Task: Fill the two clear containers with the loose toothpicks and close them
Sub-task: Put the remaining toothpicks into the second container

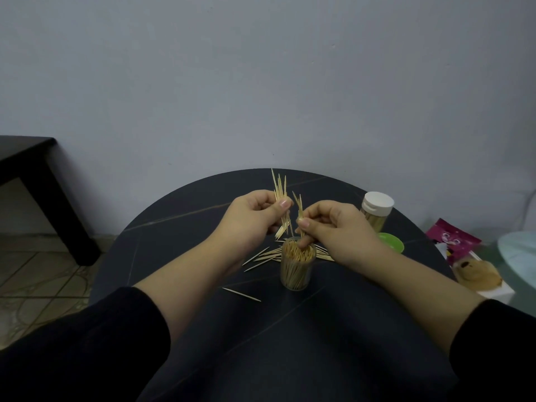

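Observation:
An open clear container (296, 274) stands upright in the middle of the round dark table (203, 204), packed with toothpicks. My left hand (249, 219) grips a bundle of toothpicks (280, 192) just above and left of it. My right hand (333, 227) pinches a few toothpicks (298, 206) over the container's mouth, one finger reaching down to the rim. Loose toothpicks (261, 258) lie on the table behind and beside the container, and a single one (241, 294) lies nearer me. A second clear container (375, 211), full and closed with a white lid, stands at the back right.
A green lid (391, 242) lies on the table right of my right hand. Off the table's right edge sit a pink packet (452, 242), a white box with a tan object (478, 277) and a pale round surface (519, 250). A dark bench (43, 181) stands at left.

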